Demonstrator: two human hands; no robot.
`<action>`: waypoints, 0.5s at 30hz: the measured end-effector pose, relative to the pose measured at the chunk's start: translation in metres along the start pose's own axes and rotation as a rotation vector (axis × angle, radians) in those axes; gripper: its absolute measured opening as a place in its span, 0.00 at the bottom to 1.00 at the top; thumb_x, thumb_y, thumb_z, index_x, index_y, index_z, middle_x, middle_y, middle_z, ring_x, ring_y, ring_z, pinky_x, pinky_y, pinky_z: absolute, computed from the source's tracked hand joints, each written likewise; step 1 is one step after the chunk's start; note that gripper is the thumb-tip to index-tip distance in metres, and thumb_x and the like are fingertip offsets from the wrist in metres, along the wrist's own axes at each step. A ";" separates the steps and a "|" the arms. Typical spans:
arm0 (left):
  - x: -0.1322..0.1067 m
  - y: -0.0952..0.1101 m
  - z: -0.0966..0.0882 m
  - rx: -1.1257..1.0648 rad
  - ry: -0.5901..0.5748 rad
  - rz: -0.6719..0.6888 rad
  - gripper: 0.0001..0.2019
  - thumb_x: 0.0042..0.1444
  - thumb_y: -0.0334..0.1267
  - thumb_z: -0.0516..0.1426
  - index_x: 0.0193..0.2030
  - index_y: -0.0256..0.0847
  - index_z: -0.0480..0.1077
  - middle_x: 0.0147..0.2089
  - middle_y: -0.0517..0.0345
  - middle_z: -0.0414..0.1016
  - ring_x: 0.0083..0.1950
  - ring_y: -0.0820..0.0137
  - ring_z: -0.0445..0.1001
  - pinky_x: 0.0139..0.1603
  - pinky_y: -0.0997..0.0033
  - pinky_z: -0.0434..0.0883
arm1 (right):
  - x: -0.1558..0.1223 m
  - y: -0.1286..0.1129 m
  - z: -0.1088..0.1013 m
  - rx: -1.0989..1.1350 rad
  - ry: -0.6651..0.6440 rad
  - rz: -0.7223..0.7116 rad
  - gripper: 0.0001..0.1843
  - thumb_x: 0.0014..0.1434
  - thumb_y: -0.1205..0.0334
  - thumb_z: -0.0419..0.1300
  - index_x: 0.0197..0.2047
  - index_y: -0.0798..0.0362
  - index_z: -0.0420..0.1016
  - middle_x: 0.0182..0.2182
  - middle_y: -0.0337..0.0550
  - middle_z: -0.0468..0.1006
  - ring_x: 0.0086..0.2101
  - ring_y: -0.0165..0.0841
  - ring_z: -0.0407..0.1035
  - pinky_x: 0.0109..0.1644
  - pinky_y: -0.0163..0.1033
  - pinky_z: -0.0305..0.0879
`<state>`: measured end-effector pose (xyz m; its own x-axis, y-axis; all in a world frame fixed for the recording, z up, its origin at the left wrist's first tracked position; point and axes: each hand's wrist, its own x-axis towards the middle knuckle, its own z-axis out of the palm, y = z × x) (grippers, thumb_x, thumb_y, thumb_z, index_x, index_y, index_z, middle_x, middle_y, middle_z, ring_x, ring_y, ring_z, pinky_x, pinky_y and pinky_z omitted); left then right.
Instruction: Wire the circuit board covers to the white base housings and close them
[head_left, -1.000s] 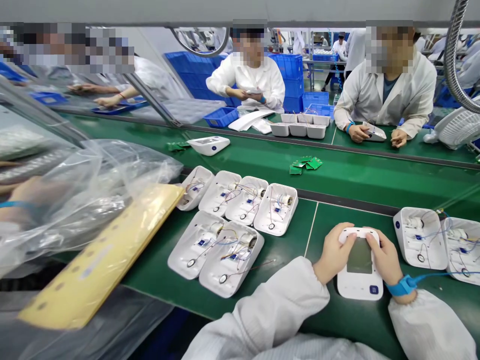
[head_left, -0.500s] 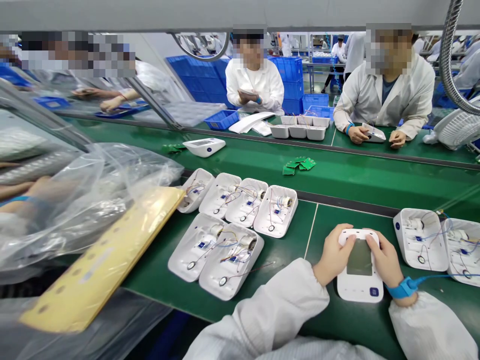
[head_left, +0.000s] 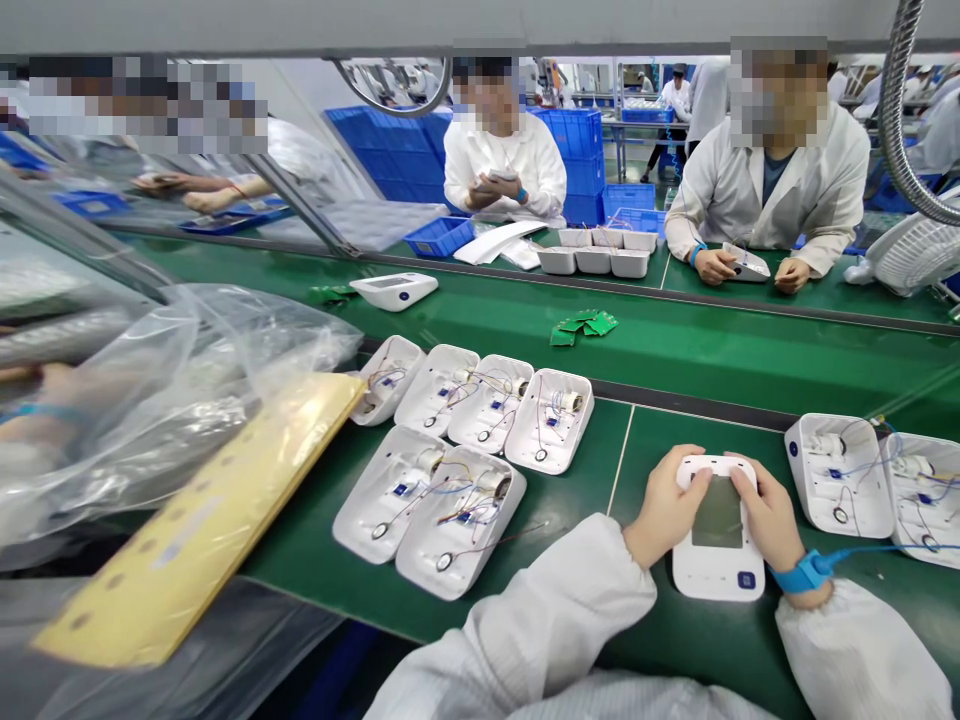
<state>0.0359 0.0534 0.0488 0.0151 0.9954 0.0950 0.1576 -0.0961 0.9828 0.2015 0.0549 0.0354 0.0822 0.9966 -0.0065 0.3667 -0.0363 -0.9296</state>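
Between my hands is a white device with a grey screen (head_left: 716, 570), which looks like a blood pressure monitor, with a dark blue square button low on its front. My left hand (head_left: 667, 505) grips its upper left side, the thumb beside the screen. On the upper right side, my right hand (head_left: 772, 515) holds it the same way, a blue strap with a cord on the wrist. The fingers behind the device are hidden. To the right stand two open white housings (head_left: 838, 480) with wires, a motor and a small round part inside. Several similar housings (head_left: 457, 540) lie to the left.
Green circuit boards (head_left: 583, 327) and another white device (head_left: 395, 292) lie on the green belt (head_left: 480, 330) ahead. At left are a yellow sheet (head_left: 202, 520) and clear plastic bags (head_left: 187, 400). Co-workers (head_left: 504, 165) sit across the belt. A metal hose (head_left: 896, 120) hangs at upper right.
The circuit boards and the white device on the belt have shifted a little to the left. My hands keep the same hold on the white device.
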 end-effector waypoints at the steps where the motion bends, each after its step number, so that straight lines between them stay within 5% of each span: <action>1: 0.000 0.000 -0.001 0.014 -0.005 0.009 0.12 0.61 0.41 0.56 0.50 0.41 0.70 0.50 0.53 0.76 0.49 0.63 0.75 0.54 0.62 0.71 | 0.000 0.000 0.000 -0.002 0.013 0.001 0.30 0.61 0.38 0.55 0.55 0.52 0.76 0.54 0.51 0.77 0.51 0.46 0.72 0.55 0.48 0.67; 6: 0.017 -0.001 -0.006 0.085 -0.192 0.076 0.17 0.62 0.44 0.57 0.55 0.41 0.69 0.51 0.51 0.76 0.49 0.61 0.76 0.52 0.61 0.72 | -0.001 -0.002 -0.016 -0.081 -0.020 -0.016 0.28 0.62 0.37 0.53 0.46 0.53 0.78 0.42 0.47 0.82 0.41 0.42 0.74 0.45 0.43 0.70; 10: 0.037 0.008 -0.005 0.333 -0.341 0.294 0.26 0.60 0.46 0.60 0.63 0.44 0.64 0.58 0.46 0.73 0.58 0.54 0.72 0.61 0.53 0.67 | -0.011 -0.010 -0.040 -0.283 -0.096 0.000 0.27 0.60 0.34 0.53 0.36 0.50 0.77 0.27 0.42 0.79 0.28 0.39 0.72 0.31 0.40 0.66; 15: 0.006 0.017 0.001 0.662 -0.405 0.412 0.45 0.51 0.59 0.64 0.70 0.40 0.56 0.67 0.32 0.61 0.66 0.40 0.63 0.66 0.37 0.57 | -0.044 -0.014 -0.060 -0.721 -0.042 -0.050 0.29 0.63 0.32 0.47 0.27 0.46 0.71 0.20 0.42 0.76 0.22 0.41 0.72 0.27 0.41 0.60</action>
<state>0.0399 0.0573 0.0662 0.5263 0.8172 0.2347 0.6008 -0.5528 0.5775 0.2482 0.0076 0.0705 0.0186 0.9998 0.0018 0.8903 -0.0157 -0.4552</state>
